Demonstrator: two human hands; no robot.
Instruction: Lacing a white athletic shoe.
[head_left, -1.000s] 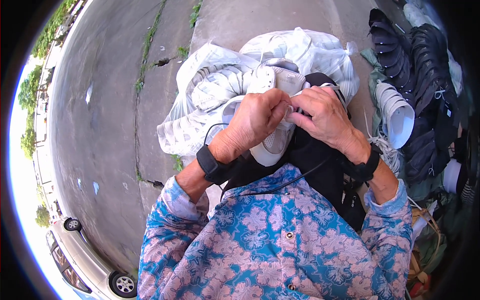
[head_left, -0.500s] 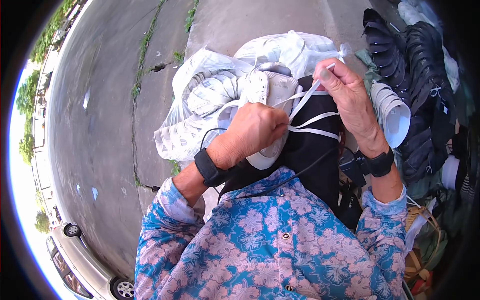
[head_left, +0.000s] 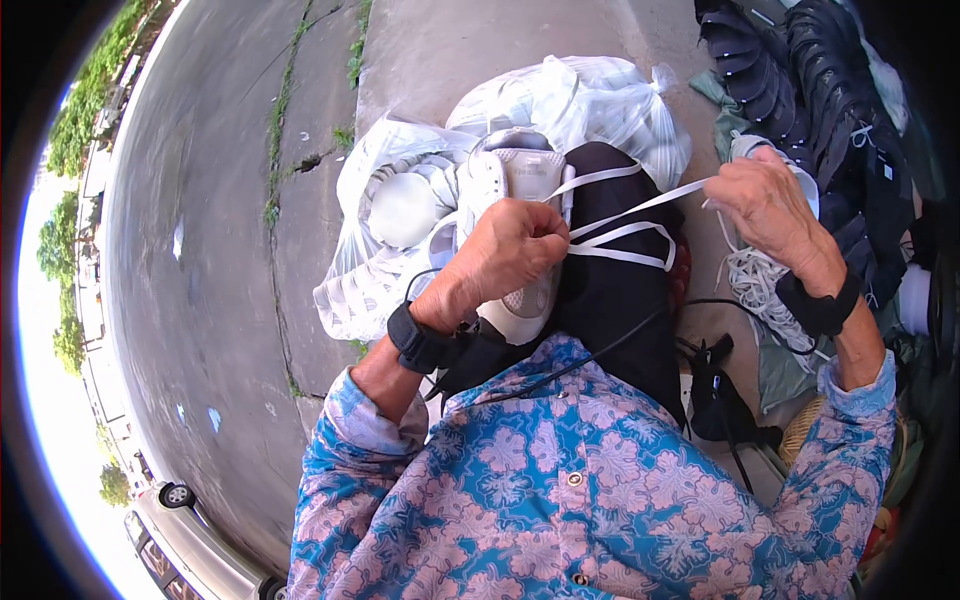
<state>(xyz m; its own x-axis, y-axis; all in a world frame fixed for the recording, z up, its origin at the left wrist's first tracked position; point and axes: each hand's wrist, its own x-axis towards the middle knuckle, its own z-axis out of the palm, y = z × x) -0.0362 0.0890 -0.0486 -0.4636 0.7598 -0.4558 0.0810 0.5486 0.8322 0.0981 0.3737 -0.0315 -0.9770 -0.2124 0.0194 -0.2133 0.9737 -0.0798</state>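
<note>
A white sneaker (head_left: 520, 180) rests on my dark-trousered lap, toe toward me. My left hand (head_left: 505, 255) is closed over its middle and holds it still. A white shoelace (head_left: 640, 205) runs from the shoe out to the right in taut strands. My right hand (head_left: 765, 205) pinches the lace's end and has it drawn well away from the shoe. Both wrists wear black bands, and my sleeves are blue with pink flowers.
White plastic bags (head_left: 590, 100) stuffed with more white shoes lie ahead on the concrete. Stacked dark shoes (head_left: 790, 70) stand at the upper right. A loose bundle of white laces (head_left: 755, 285) lies by my right wrist. A black strap (head_left: 720, 390) hangs beside my leg. A parked car (head_left: 185, 540) is at lower left.
My right hand left the shoe and swung out to the right, pulling the lace long and taut. My left hand stayed on the sneaker.
</note>
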